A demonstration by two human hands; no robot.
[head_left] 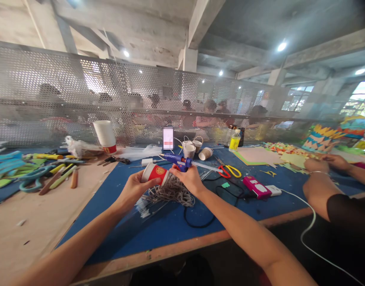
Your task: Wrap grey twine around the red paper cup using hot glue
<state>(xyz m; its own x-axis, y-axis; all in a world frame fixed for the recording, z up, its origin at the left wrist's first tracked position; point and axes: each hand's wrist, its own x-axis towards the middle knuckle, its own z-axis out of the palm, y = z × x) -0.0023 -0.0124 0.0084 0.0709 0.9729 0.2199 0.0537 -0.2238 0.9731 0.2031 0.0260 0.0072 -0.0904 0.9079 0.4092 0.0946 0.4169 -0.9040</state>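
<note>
My left hand (137, 186) is closed round a red and white paper cup (155, 173), which lies tilted on its side above the table. In my right hand (191, 179) is a blue glue gun (180, 160), with a pale glue stick (206, 167) jutting from its back. The gun's nozzle points left, just above the cup. Below both hands rests a tangled heap of grey-beige cord (173, 192), partly hidden by the cup and my right hand. A black cable (197, 225) loops over the blue mat near the cord.
Beyond my hands stand small white cups with handles (189, 149) and a phone (168, 139). Stacked paper cups (105, 137) are at back left. Scissors (234, 171), a magenta box (256, 186) and a yellow-labelled bottle (235, 140) lie right. A co-worker's arms (319, 180) reach in at far right.
</note>
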